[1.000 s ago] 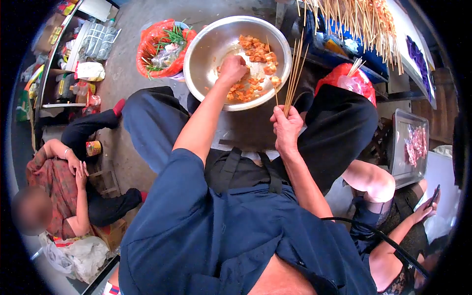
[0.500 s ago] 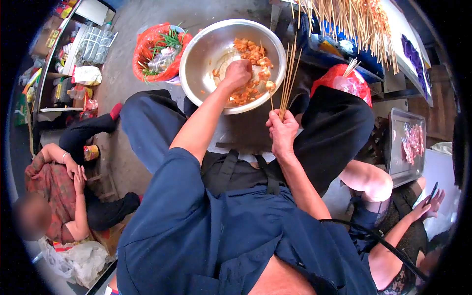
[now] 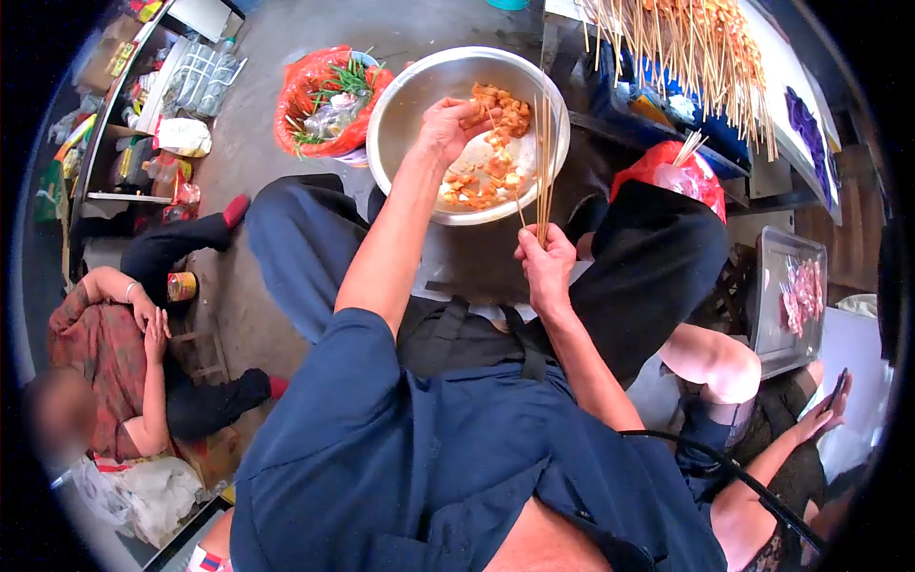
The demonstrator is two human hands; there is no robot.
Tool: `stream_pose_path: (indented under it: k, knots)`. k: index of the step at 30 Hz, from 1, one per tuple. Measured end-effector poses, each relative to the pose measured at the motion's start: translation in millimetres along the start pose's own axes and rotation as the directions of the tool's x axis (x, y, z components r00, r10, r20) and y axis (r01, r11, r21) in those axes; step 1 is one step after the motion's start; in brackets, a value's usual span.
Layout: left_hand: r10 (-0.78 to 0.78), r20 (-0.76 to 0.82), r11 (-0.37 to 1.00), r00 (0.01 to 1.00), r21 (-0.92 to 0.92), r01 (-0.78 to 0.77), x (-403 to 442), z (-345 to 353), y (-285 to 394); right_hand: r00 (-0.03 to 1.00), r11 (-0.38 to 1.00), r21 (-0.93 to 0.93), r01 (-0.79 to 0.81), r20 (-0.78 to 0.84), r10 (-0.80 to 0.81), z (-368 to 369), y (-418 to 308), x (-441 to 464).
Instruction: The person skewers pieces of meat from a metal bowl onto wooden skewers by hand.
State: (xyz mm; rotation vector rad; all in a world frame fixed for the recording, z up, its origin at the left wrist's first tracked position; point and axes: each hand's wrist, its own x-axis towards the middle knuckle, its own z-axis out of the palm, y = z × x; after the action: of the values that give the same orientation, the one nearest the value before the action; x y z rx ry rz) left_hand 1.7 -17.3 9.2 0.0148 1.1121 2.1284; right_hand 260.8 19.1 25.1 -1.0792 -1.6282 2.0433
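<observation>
My left hand (image 3: 452, 130) is over the steel bowl (image 3: 389, 143), its fingers closed around a piece of orange-coated meat beside the meat heap (image 3: 509, 107). Looser meat pieces (image 3: 469, 189) lie lower in the bowl. At the bowl's near right edge, my right hand (image 3: 547, 265) grips a bundle of thin wooden skewers (image 3: 544, 181) that point upward. One skewer from this hand leans left over the rim, toward the meat; its far part is hard to separate from the pieces.
A red bag (image 3: 292, 103) with green stalks stands left of the bowl. Many loaded skewers (image 3: 710, 57) lie at the upper right, above another red bag (image 3: 667, 172). A metal tray (image 3: 774, 334) holds more meat. One person (image 3: 105, 400) sits left, another (image 3: 762, 467) right.
My left hand has moved up within the bowl toward the meat heap, and its fingers have extended. The skewer bundle in my right hand now stands more upright.
</observation>
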Motion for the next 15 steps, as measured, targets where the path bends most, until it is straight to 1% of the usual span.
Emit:
stream_pose_path:
  k: [4,7,10,13,15]
  knots:
    - [-0.002,0.037,0.998,0.999,-0.061,0.004,1.4,2.3,2.9,1.0,1.0,-0.019,0.021,0.02,-0.021,0.0,3.8,1.2]
    - [0.018,0.028,0.997,0.999,-0.07,-0.016,1.0,5.4,5.4,0.999,0.999,-0.037,0.018,0.029,-0.017,0.1,3.8,0.4]
    - [0.025,0.023,0.997,0.999,-0.073,-0.024,0.1,8.5,8.9,0.999,1.0,-0.011,0.022,0.026,-0.021,0.0,4.1,0.7]
    - [0.042,-0.022,0.995,0.999,-0.091,-0.044,-0.2,10.8,10.9,0.999,1.0,0.003,0.027,0.032,-0.027,-0.1,4.1,0.7]
    - [0.079,-0.013,0.989,0.997,-0.125,-0.08,2.2,10.0,10.5,0.999,1.0,-0.003,0.014,0.033,-0.014,0.6,2.1,-0.4]
